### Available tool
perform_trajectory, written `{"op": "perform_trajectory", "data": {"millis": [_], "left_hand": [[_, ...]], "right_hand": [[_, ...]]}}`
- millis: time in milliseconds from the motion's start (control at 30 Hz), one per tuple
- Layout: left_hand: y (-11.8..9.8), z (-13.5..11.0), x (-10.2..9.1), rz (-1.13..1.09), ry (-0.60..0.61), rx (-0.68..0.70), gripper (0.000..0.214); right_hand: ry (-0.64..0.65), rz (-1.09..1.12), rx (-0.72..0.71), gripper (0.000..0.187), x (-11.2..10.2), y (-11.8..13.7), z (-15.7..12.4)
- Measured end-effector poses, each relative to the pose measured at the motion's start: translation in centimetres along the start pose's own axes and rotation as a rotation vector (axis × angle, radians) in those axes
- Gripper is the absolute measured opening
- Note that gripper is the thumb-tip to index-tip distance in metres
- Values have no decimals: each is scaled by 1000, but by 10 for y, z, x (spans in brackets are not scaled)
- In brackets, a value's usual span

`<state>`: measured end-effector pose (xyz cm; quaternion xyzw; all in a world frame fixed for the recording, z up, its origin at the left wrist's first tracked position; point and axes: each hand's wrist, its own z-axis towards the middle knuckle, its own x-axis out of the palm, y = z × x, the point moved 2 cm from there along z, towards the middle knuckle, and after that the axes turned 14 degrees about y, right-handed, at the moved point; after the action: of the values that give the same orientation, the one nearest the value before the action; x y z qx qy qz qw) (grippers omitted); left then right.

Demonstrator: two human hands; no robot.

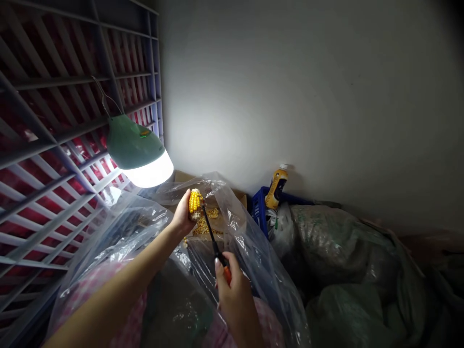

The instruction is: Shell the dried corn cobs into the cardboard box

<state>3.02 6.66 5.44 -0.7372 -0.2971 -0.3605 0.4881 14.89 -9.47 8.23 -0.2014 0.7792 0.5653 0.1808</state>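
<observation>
My left hand (183, 214) is closed around an ear of corn (195, 201), yellow kernels facing me and a pale bare patch at its end. In my right hand (232, 285) is a screwdriver (212, 235) with a black shaft and an orange-and-black handle. Its tip meets or nearly meets the right side of the ear. Loose corn kernels (203, 227) lie below, inside a clear plastic bag (235, 227) that lines a cardboard box (241, 196). My fingers hide part of the ear and of the handle.
A lit green lamp (136, 147) hangs by a wire from a plastic slatted crate (72, 159) on the left. A yellow-labelled bottle (276, 187) leans in a blue basket (258, 210). Stuffed sacks (337, 241) lie at the right, against a pale wall (290, 96).
</observation>
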Motion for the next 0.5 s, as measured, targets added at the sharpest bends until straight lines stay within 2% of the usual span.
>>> {"op": "perform_trajectory", "data": {"millis": [100,267,500], "left_hand": [[5,-5,3,74,-39,-57,31],[10,-14,6,123,-36,-169,31],[14,-13,5,108,1,-199,28]], "right_hand": [[-87,-4,-7,42,10,-3,-24],[-38,74,26,45,10,1,-35],[10,247,64,47,8,1,-44]]}}
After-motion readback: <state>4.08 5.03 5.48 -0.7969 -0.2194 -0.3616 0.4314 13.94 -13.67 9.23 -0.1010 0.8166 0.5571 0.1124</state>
